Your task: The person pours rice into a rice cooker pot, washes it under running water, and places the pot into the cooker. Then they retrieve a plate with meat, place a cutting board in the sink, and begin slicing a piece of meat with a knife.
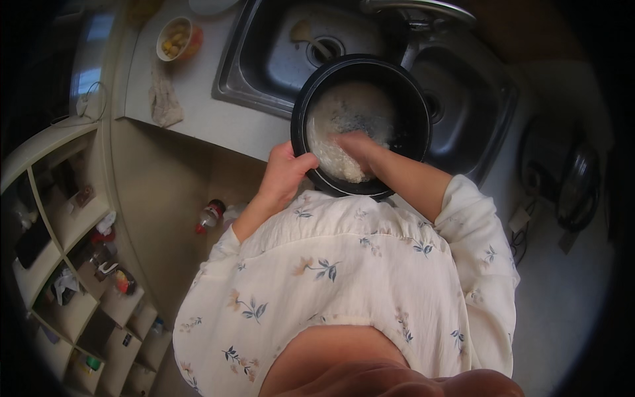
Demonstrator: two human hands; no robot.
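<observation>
A dark round cooking pot (416, 106) is tilted at the front edge of the double sink. Inside it are cloudy whitish water and pale grains that look like rice (347, 168). My left hand (290, 166) grips the pot's rim at the left, thumb over the edge. My right hand (358, 149) reaches into the pot from the right, its fingers down in the water and grains and partly hidden, so whether they hold any grains does not show.
Behind the pot are the steel sink (268, 59), a pale ladle or scoop (300, 33) and the faucet (426, 6). To the left lie a bowl of yellowish pieces (174, 39) and a cloth (165, 101). Shelves (64, 253) stand at far left; a dark appliance (578, 183) is at right.
</observation>
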